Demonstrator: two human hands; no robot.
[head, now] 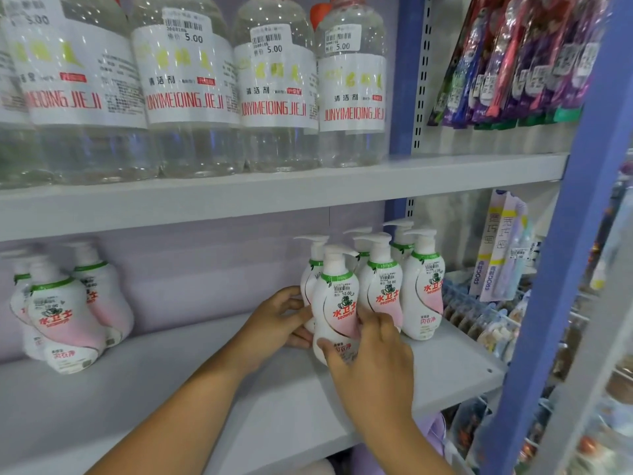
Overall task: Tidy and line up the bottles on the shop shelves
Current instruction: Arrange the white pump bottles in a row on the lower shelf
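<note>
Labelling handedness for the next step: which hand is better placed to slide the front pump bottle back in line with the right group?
Right, probably. The right hand wraps the front pump bottle across its label, on the side facing the right group. The left hand only steadies its far side.

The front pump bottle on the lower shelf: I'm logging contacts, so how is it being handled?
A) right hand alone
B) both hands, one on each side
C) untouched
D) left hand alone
B: the left hand and the right hand hold opposite sides of the front pump bottle.
</note>
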